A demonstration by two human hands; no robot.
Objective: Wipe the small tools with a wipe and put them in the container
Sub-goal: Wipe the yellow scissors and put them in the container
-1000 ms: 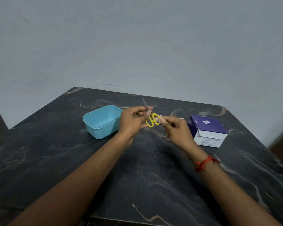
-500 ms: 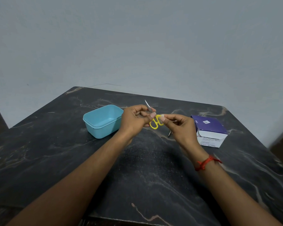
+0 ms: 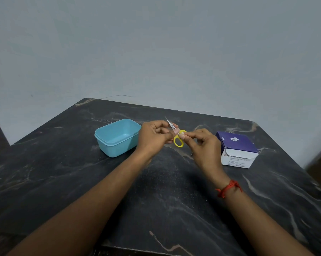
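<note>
Delta vs 1 s back: hands have closed up. The right hand point(image 3: 202, 145) has moved in, and its fingertips now meet those of the left hand point(image 3: 154, 137) over the scissors point(image 3: 178, 142). Earlier both yellow loops showed in the gap between the hands; now only the lower loop is in full view, the upper one mostly under the right fingertips. Blade still points up and away, roughly the same tilt. Container and box haven't moved.

Left hand: fingers curled, thumb and fingertips pinching the scissors at the base of the blade. Right hand: fingers curled, pinching at the upper loop. Can't tell if a wipe sits between the fingertips.

Scissors are held in the air above the table point(image 3: 156, 209), between container and box, not in either.

Blue container point(image 3: 117, 139): open top, left of the hands, inside shows only its own blue floor and walls.

Purple-and-white box point(image 3: 237, 147): right of the hands, print partly reads "Alcohol", contents not visible.

Red thread point(image 3: 229, 188) on the right wrist.
</note>
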